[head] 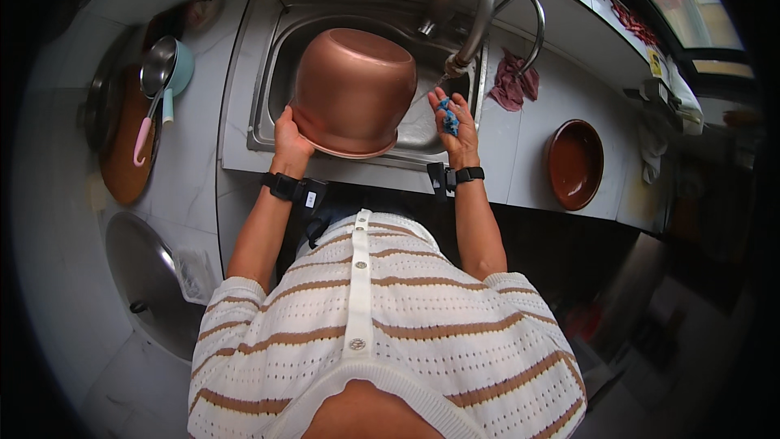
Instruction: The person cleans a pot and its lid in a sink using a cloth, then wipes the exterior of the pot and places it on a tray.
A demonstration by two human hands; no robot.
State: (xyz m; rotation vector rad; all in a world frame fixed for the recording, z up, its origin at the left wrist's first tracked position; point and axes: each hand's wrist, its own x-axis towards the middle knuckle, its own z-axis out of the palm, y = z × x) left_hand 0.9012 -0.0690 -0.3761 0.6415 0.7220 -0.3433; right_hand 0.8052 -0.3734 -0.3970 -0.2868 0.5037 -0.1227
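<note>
A copper-coloured metal pot (356,91) is tipped over the stainless steel sink (263,116), its base turned up and away from me and its rim towards me. My left hand (292,141) grips the pot near the rim on its left side; some of the fingers are hidden behind the metal. To the right of the pot, my right hand (456,125) is turned palm up, fingers slightly curled, holding a small blue scrubbing pad (449,117). Just above those fingertips is the end of the curved faucet (481,18), where a thin stream of water seems to run.
A second thin spout (539,24) rises beside a crumpled maroon cloth (515,80). Further right sits a brown glazed bowl (576,164). At left, a light-blue saucepan (181,70) and pink-handled ladle (142,140) lie over a round wooden board (125,164), near a large metal lid (143,274).
</note>
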